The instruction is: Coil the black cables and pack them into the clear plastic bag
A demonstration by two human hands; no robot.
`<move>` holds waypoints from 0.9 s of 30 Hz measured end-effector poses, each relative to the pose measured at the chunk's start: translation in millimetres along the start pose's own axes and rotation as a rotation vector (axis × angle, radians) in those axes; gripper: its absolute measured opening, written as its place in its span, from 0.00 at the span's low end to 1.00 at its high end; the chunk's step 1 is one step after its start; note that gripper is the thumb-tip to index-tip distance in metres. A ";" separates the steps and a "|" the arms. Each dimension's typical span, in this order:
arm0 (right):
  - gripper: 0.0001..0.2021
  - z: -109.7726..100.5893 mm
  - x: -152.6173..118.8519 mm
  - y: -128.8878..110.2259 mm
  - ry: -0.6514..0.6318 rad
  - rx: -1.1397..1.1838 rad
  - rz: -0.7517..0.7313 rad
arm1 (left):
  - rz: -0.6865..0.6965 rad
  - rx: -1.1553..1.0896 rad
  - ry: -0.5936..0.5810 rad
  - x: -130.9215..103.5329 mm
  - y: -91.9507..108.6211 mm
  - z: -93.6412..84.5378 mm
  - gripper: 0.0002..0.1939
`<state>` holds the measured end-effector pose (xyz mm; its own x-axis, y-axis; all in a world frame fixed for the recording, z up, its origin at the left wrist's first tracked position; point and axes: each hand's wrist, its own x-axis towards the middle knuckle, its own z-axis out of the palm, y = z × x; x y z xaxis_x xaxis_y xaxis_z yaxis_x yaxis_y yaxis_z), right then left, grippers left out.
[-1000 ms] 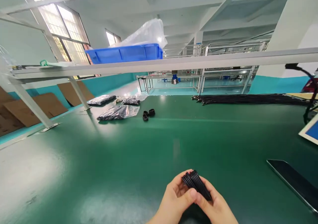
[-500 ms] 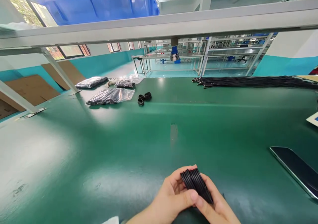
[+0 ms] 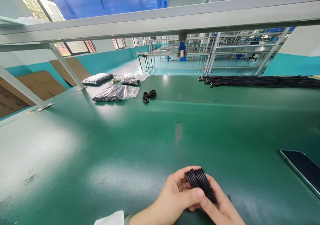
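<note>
A coil of thin black cable (image 3: 200, 182) is held between both hands near the front of the green table. My left hand (image 3: 178, 195) curls round the coil's left side, its thumb pressed on the front. From the right, my right hand (image 3: 220, 201) closes on the same coil, its thumb tip meeting the left thumb. The coil's turns lie side by side at a tilt; its underside and back are hidden by my fingers.
Several small black coils (image 3: 149, 95) lie on the green table (image 3: 140, 135), beside clear bags of black items (image 3: 116, 93). A long bundle of black cables (image 3: 262, 81) runs along the back right. A phone (image 3: 303, 170) lies at right. Overhead, a shelf (image 3: 160, 20) carries a blue bin (image 3: 107, 0).
The whole view has shifted slightly, so the table things appear a little further right. Both hands keep hold of the black coil in nearly the same pose.
</note>
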<state>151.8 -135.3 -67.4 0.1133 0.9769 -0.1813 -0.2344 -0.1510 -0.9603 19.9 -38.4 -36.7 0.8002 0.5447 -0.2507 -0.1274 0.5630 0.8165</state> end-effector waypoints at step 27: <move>0.35 13.5 -4.2 -2.6 0.136 -0.056 -0.030 | -0.026 0.061 0.082 -0.9 3.0 0.9 0.34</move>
<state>138.9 -136.9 -61.3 0.2503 0.9520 -0.1760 -0.1754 -0.1342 -0.9753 19.3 -37.7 -33.6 0.7520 0.5809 -0.3116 -0.0696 0.5401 0.8387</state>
